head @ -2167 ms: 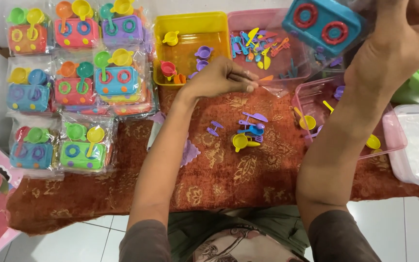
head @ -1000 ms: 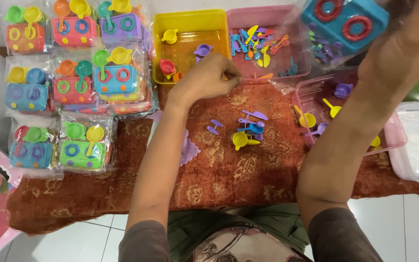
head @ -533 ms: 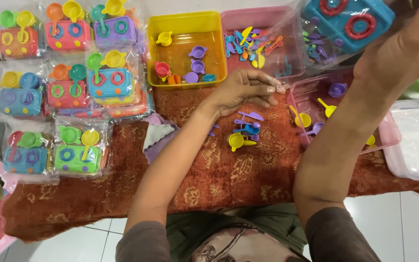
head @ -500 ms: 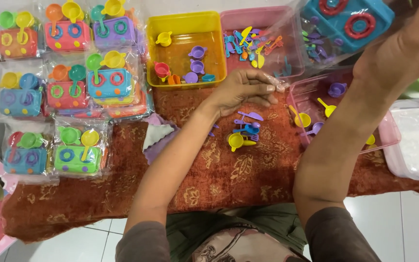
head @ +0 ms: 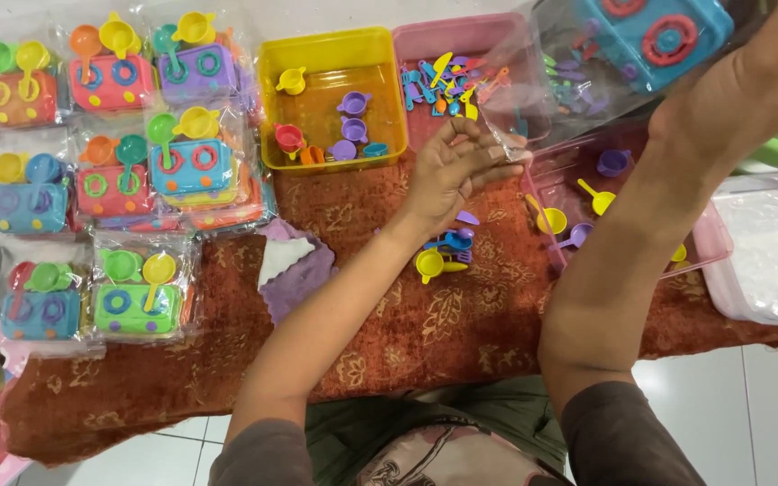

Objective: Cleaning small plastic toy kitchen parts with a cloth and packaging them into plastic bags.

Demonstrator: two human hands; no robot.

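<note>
My right hand (head: pixel 772 67) holds up a clear plastic bag (head: pixel 578 85) at the upper right. Inside the bag sits a blue toy stove (head: pixel 664 31) with red rings and a few small utensils. My left hand (head: pixel 452 171) reaches across the patterned red cloth (head: pixel 461 342) and pinches the bag's lower open edge with its fingertips. Just below that hand lie loose toy pieces (head: pixel 443 256): a yellow ladle, a blue piece and a purple one.
A yellow tray (head: pixel 272 108) holds small cups. A pink tray (head: pixel 425 40) holds mixed utensils. A clear pink tray (head: pixel 709 234) with little pans sits under my right forearm. Several bagged toy stove sets (head: pixel 128 171) fill the left. A purple-white cloth (head: pixel 285 265) lies mid-table.
My left hand left the pink utensil tray and moved right to the bag's edge. The bag with the blue stove came lower, towards it.
</note>
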